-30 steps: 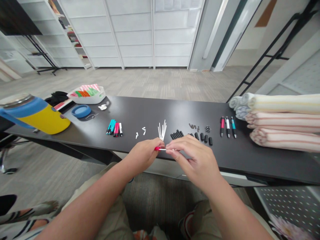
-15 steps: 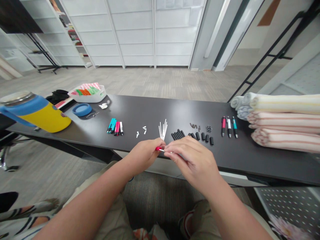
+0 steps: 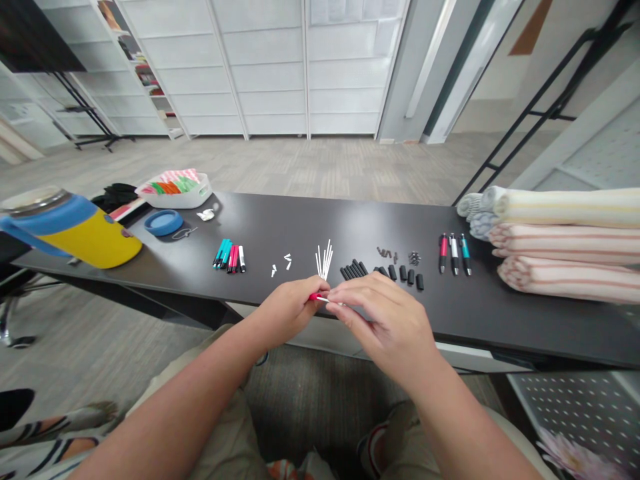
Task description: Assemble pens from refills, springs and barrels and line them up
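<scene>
Pinched in my left hand [image 3: 286,308] is a red pen barrel [image 3: 315,297], most of it hidden by the fingers. My right hand [image 3: 387,323] grips a thin white pen refill [image 3: 323,300] whose end meets the barrel; how deep it sits inside I cannot tell. Just beyond my hands several white refills [image 3: 324,260] fan out on the desk. Black tubes [image 3: 354,269] and short black sleeves [image 3: 411,277] lie past my right hand, with small dark pieces [image 3: 387,253] and a little pile of metallic bits [image 3: 415,258] behind them.
Teal, red and white pen parts [image 3: 230,256] and small white pieces [image 3: 287,261] lie left on the dark desk [image 3: 270,220]. Three pens [image 3: 454,254] and rolled towels [image 3: 565,237] are right. A yellow-blue flask [image 3: 80,230], blue lid [image 3: 163,223] and white basket [image 3: 197,193] stand far left.
The view has shifted very slightly. Both hands hold the red barrel and white refill in nearly the same pose.
</scene>
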Demonstrator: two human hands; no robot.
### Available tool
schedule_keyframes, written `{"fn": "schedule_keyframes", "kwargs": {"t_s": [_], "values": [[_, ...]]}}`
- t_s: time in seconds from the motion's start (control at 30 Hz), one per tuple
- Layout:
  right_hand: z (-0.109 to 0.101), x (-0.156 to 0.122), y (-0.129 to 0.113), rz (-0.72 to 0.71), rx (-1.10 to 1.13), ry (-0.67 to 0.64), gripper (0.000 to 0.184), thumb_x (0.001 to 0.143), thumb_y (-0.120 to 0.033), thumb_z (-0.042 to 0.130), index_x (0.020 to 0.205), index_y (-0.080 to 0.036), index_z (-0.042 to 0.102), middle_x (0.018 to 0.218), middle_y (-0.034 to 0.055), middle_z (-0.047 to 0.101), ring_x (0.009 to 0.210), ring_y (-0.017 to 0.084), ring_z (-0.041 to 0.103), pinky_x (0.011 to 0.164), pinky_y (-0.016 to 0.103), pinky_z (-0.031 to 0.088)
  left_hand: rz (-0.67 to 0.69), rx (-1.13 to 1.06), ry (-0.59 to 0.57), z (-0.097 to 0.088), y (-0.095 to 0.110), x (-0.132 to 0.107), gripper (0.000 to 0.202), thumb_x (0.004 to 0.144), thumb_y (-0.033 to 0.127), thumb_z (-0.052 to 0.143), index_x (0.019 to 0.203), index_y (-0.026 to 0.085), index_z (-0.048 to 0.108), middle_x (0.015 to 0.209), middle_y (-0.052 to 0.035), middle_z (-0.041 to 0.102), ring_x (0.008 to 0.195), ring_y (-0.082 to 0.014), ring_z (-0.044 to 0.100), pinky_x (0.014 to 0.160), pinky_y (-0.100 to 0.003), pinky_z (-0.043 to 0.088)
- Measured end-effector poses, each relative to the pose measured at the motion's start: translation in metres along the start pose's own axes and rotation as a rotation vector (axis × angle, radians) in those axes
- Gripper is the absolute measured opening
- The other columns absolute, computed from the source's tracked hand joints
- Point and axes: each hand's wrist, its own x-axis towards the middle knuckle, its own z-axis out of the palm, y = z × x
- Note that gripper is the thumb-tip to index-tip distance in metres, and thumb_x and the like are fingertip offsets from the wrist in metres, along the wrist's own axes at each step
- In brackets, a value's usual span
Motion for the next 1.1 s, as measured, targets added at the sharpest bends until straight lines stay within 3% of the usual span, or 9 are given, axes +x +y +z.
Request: {"fn": "schedule_keyframes", "kwargs": {"t_s": [0.33, 0.5, 0.6, 0.7, 0.77, 0.93, 1.0, 1.1], "values": [[0.001, 0.002, 0.003, 0.016, 0.002, -0.005, 0.008, 0.101, -0.016, 0.069, 0.105, -0.022, 0.072, 0.104, 0.0024, 0.081, 0.095, 0.016, 0.075, 0.089, 0.034, 0.055, 0.01, 0.01, 0.004, 0.005, -0.002, 0.0, 0.02, 0.105, 0.027, 0.047, 0.09, 0.021, 0.058, 0.084, -0.0006, 0.066, 0.076, -0.0169, 0.061, 0.07, -0.028, 0.04], [0.003, 0.0, 0.003, 0.031, -0.012, -0.013, 0.007, 0.101, -0.017, 0.069, 0.106, -0.021, 0.073, 0.105, 0.0029, 0.081, 0.096, 0.016, 0.074, 0.091, 0.033, 0.055, -0.039, -0.042, 0.004, 0.004, 0.0, -0.002, 0.015, 0.106, 0.032, 0.05, 0.114, 0.021, 0.057, 0.091, -0.0008, 0.067, 0.079, -0.0173, 0.064, 0.07, -0.027, 0.041], [0.002, 0.0, 0.004, 0.067, -0.045, -0.009, 0.011, 0.1, -0.024, 0.073, 0.111, -0.021, 0.073, 0.109, 0.0043, 0.08, 0.097, 0.018, 0.074, 0.089, 0.033, 0.056, -0.065, -0.106, 0.017, 0.002, -0.001, -0.004, 0.035, 0.105, 0.041, 0.056, 0.133, 0.022, 0.047, 0.085, 0.0028, 0.062, 0.071, -0.0159, 0.059, 0.067, -0.026, 0.039], [-0.006, 0.001, 0.007, 0.137, -0.083, 0.022, 0.023, 0.1, -0.034, 0.074, 0.119, -0.02, 0.073, 0.115, 0.0068, 0.079, 0.093, 0.019, 0.073, 0.083, 0.032, 0.057, -0.085, -0.142, 0.024, 0.001, -0.002, -0.007, 0.04, 0.107, 0.045, 0.055, 0.138, 0.023, 0.044, 0.076, 0.0068, 0.052, 0.066, -0.0146, 0.051, 0.066, -0.027, 0.036], [-0.015, 0.001, 0.011, 0.206, -0.132, 0.08, 0.022, 0.103, -0.036, 0.068, 0.117, -0.021, 0.074, 0.113, 0.0065, 0.079, 0.087, 0.018, 0.071, 0.08, 0.032, 0.056, -0.118, -0.174, 0.054, 0.0, -0.003, -0.008, 0.037, 0.109, 0.048, 0.05, 0.136, 0.023, 0.047, 0.075, 0.0064, 0.049, 0.067, -0.0145, 0.048, 0.067, -0.027, 0.036], [-0.044, -0.004, 0.033, 0.467, -0.374, 0.333, 0.028, 0.107, -0.042, 0.056, 0.108, -0.024, 0.078, 0.101, 0.0044, 0.079, 0.079, 0.019, 0.07, 0.077, 0.033, 0.052, -0.106, -0.57, 0.163, 0.004, -0.006, -0.005, 0.041, 0.111, 0.058, 0.039, 0.127, 0.022, 0.051, 0.079, 0.0046, 0.042, 0.066, -0.013, 0.042, 0.064, -0.028, 0.039], [-0.056, -0.007, 0.044, 0.556, -0.46, 0.346, 0.031, 0.107, -0.045, 0.055, 0.11, -0.024, 0.078, 0.101, 0.0054, 0.079, 0.077, 0.02, 0.069, 0.075, 0.034, 0.051, -0.089, -0.77, 0.182, 0.006, -0.006, -0.001, 0.041, 0.111, 0.06, 0.037, 0.123, 0.023, 0.05, 0.078, 0.0057, 0.038, 0.061, -0.0116, 0.039, 0.06, -0.026, 0.039], [-0.071, -0.014, 0.061, 0.598, -0.624, 0.265, 0.031, 0.106, -0.045, 0.055, 0.109, -0.023, 0.077, 0.095, 0.0072, 0.078, 0.074, 0.022, 0.067, 0.073, 0.036, 0.048, -0.105, -0.95, 0.223, 0.007, -0.006, 0.004, 0.039, 0.11, 0.061, 0.039, 0.118, 0.024, 0.049, 0.074, 0.0072, 0.037, 0.056, -0.01, 0.033, 0.055, -0.024, 0.038]]}}
